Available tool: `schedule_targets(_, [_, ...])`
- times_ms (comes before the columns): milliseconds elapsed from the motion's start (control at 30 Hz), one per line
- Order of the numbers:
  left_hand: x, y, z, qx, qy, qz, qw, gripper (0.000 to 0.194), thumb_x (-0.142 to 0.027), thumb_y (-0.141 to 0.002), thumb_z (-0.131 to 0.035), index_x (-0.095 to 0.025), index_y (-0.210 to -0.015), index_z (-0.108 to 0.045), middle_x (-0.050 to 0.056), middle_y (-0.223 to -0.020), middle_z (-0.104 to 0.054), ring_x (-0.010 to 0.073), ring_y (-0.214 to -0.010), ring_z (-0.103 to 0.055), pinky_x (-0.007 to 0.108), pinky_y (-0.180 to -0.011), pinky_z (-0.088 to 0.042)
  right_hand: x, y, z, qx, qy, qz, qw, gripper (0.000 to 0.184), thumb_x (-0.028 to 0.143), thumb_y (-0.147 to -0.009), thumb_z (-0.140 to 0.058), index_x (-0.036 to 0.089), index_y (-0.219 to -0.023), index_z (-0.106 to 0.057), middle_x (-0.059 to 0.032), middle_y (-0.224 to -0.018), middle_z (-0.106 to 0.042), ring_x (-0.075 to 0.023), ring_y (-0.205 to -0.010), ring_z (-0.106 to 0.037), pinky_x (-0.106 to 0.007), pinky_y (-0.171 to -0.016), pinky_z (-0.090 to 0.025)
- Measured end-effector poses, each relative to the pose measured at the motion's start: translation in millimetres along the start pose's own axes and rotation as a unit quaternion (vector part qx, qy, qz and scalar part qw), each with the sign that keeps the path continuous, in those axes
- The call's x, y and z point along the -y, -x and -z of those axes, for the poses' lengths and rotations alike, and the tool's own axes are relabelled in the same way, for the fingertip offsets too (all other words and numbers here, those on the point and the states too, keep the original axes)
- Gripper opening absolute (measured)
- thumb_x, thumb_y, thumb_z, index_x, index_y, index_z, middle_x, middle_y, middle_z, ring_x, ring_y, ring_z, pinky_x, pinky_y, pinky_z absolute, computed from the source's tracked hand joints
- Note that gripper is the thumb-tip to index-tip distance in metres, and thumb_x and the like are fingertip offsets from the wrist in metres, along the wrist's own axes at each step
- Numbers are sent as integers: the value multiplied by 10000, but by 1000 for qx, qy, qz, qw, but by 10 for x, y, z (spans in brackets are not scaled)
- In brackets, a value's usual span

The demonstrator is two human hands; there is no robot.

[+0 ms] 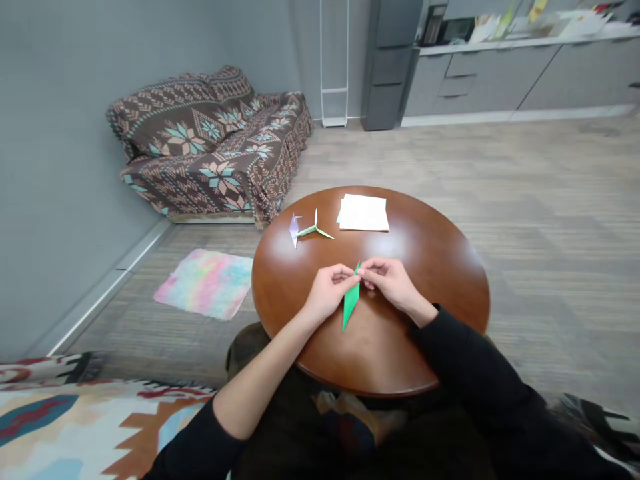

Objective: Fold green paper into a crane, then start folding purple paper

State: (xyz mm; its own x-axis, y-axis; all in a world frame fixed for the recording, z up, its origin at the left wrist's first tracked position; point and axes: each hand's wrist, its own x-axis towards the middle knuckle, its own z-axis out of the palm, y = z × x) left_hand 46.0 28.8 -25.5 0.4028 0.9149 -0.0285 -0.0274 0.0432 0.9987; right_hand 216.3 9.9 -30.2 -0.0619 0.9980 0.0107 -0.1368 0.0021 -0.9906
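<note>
A narrow, pointed piece of folded green paper (351,301) lies slanted over the round wooden table (425,280), its lower tip pointing toward me. My left hand (327,291) and my right hand (393,283) pinch its upper part between their fingertips, and the fingers hide part of the fold. Farther off, beyond my hands, stand a pale lilac folded paper figure (295,229) and a pale green folded paper figure (314,230) with thin points. To their right lies a small stack of white paper sheets (363,213), with a pale blue edge showing at its left.
A sofa under a brown patterned throw (210,150) stands in the corner on the left. A pastel cloth mat (205,284) lies on the floor beside the table. Grey cabinets (530,80) line the far wall. A patterned blanket (75,427) covers the lower left.
</note>
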Motion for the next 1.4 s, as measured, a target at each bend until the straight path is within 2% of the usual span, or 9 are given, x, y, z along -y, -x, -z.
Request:
schedule_targets(300, [-54, 138, 67, -13, -19, 36, 999, 269, -349, -664, -872, -139, -689, -707, -1, -605, -658, 121, -559, -552, 244, -586, -410, -32, -121, 169, -84, -29, 20, 996, 316, 456, -714, -826, 194, -737, -650, 52, -538, -520, -95, -469, -426, -257, -467, -334])
schedule_targets(533, [-77, 117, 39, -18, -5, 25, 1000, 269, -375, -701, -842, -140, -729, -717, 20, -681, -705, 137, -627, -597, 260, -654, -451, -8, 13, 5, 28, 6, -27, 999, 306, 441, -739, -837, 167, -766, -706, 32, -521, -565, -104, -442, -441, -248, -430, -347])
schedule_targets(633, [-80, 116, 27, -12, 0, 25, 1000, 289, -391, -696, -847, -137, -725, -712, 29, -684, -711, 137, -621, -600, 263, -649, -455, -12, 6, -7, 22, 7, -23, 999, 315, 438, -715, -852, 166, -730, -693, 37, -498, -551, -96, -428, -424, -245, -425, -325])
schedule_targets(833, [-48, 110, 35, -20, 9, 17, 1000, 333, -399, -659, -880, -139, -669, -671, 1, -606, -645, 117, -563, -545, 247, -587, -424, -22, -81, 70, -58, 4, 24, 998, 390, 573, -812, -725, 198, -755, -636, 55, -529, -508, -90, -447, -404, -242, -443, -328])
schedule_targets(967, [-25, 27, 56, -85, 39, -19, 995, 307, -443, -772, -781, -168, -802, -647, -18, -712, -647, 112, -648, -573, 238, -656, -461, -5, -29, 15, 38, 43, -5, 998, 388, 533, -743, -819, 171, -726, -680, -7, -608, -637, -122, -499, -552, -252, -483, -439])
schedule_targets(1067, [-15, -44, 53, -107, 48, -30, 993, 322, -460, -782, -766, -184, -829, -607, -20, -746, -645, 119, -648, -590, 241, -635, -476, -13, 10, -34, 82, 64, -20, 994, 336, 483, -743, -832, 171, -782, -713, 0, -620, -658, -119, -483, -559, -242, -464, -443])
schedule_targets(1167, [-4, -66, 45, -114, 43, -34, 992, 352, -428, -744, -810, -196, -848, -567, -20, -734, -652, 132, -640, -620, 243, -617, -487, -36, 5, -35, 80, 72, -18, 994, 311, 470, -789, -792, 171, -783, -706, 12, -604, -645, -105, -460, -535, -235, -458, -436])
schedule_targets(1333, [7, -11, 64, -74, 55, -47, 995, 459, -344, -765, -814, -223, -1130, -565, -26, -783, -699, 152, -700, -675, 278, -710, -544, -51, -29, 8, 58, 63, -4, 996, 311, 460, -814, -779, 168, -803, -673, 18, -599, -634, -100, -476, -536, -233, -483, -450])
schedule_targets(1400, [8, 6, 76, -46, 77, -35, 995, 368, -341, -765, -818, -192, -1056, -651, -10, -787, -701, 149, -718, -665, 270, -716, -540, -39, -26, 10, 54, 48, 2, 997, 332, 476, -822, -772, 185, -922, -650, 35, -605, -628, -111, -494, -556, -232, -484, -463])
